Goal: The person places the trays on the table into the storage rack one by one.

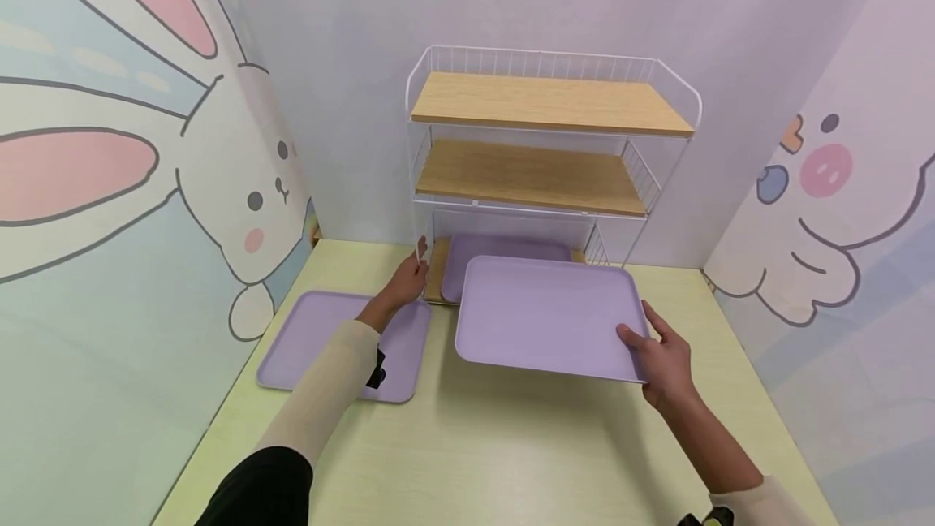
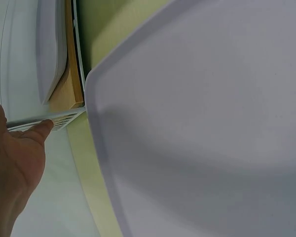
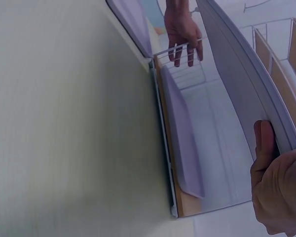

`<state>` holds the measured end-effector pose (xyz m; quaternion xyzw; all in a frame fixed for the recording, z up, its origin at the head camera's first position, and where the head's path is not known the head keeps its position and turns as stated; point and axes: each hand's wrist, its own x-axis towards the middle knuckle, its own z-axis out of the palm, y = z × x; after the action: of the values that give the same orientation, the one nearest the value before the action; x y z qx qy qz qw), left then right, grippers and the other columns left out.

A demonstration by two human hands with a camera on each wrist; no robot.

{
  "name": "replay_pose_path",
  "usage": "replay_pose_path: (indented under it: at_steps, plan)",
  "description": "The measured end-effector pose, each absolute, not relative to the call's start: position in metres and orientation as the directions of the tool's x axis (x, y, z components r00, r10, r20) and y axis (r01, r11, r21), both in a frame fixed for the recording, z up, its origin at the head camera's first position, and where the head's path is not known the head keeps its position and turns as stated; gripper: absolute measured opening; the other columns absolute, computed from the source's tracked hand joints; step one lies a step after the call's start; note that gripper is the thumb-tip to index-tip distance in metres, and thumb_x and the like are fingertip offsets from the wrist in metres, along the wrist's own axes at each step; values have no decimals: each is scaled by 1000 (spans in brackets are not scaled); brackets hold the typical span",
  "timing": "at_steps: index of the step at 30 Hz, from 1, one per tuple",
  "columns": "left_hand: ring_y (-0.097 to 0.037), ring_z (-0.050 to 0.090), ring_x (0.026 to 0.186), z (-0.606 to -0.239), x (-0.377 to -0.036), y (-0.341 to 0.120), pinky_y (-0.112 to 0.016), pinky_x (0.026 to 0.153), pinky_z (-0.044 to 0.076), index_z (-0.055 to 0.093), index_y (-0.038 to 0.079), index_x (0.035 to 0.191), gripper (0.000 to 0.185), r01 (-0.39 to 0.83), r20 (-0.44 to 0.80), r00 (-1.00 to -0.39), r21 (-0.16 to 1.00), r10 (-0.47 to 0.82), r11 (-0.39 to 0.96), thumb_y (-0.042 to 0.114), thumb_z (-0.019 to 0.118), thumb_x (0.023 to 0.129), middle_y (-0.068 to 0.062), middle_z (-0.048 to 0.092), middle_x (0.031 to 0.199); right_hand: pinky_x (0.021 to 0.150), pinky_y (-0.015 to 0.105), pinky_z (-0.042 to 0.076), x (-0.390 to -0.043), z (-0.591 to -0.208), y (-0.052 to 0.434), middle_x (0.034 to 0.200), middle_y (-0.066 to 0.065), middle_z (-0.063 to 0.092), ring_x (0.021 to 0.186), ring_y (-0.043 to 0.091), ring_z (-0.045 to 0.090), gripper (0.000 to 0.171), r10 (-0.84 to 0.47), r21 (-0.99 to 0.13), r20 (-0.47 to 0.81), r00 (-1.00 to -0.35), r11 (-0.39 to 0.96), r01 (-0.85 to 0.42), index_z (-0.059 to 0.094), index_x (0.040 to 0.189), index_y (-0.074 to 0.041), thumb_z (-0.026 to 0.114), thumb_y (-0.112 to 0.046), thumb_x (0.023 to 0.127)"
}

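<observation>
1. One right hand point(image 1: 668, 364) grasps one lavender rectangular tray point(image 1: 551, 315) at its right edge, thumb on the upper face and fingers underneath; the tray is raised above the table, in front of the rack.
2. One left hand point(image 1: 407, 278) is at the left wire side of the rack, near the bottom level; its fingers are extended and fairly loose beside the wires (how firmly they touch, I cannot tell).
3. One white wire shelf rack point(image 1: 529, 177) has three wood-grain boards, one above another: the top board point(image 1: 548, 100), the middle one and the bottom one.
4. On the bottom board lies a second lavender tray point(image 1: 504, 247), partly hidden by the raised one; whether another is stacked with it is unclear.
5. One more lavender tray, the table tray point(image 1: 321, 331), lies flat on the pale tabletop point(image 1: 526, 453), left of the rack, under the left forearm.
6. Two cartoon figures decorate the side walls: one rabbit point(image 1: 241, 177) at left, one white character point(image 1: 818, 209) at right.
</observation>
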<state>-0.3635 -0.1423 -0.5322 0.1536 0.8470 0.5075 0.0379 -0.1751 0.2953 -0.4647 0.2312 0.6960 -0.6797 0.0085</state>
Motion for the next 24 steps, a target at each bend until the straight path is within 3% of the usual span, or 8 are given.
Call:
replay_pose_path:
  at_steps: [11, 16, 19, 24]
  plan:
    - [-10, 46, 66, -533, -366, -142, -26, 67, 44, 3, -3, 179, 64, 239, 108, -950, 857, 294, 457, 10, 28, 121, -34, 21, 184, 73, 36, 70, -171, -410, 300, 178, 20, 34, 84, 4, 78, 87, 276, -949, -305, -912, -7, 315, 28, 180, -36, 76, -19, 109]
    - [-12, 46, 69, -533, -364, -143, -27, 69, 44, 1, -2, 179, 64, 236, 104, -948, 863, 299, 447, 11, 27, 122, -34, 19, 185, 73, 37, 70, -169, -387, 303, 152, 6, 53, 83, 6, 81, 88, 255, -956, -288, -923, -27, 291, 31, 179, -38, 79, -20, 107]
    - [-12, 45, 69, -532, -362, -143, -28, 71, 44, 2, -2, 179, 65, 243, 111, -948, 858, 299, 452, 10, 28, 121, -34, 20, 184, 72, 37, 70, -166, -375, 305, 136, -7, 56, 83, 7, 82, 91, 228, -959, -285, -931, -54, 280, 30, 179, -40, 81, -22, 106]
    - [-16, 43, 71, -530, -362, -142, -29, 72, 43, 3, -4, 179, 64, 251, 122, -948, 854, 294, 455, 9, 28, 121, -35, 21, 183, 69, 37, 70, -163, -361, 306, 131, -13, 57, 82, 9, 83, 92, 209, -962, -269, -940, -98, 253, 31, 178, -43, 82, -23, 105]
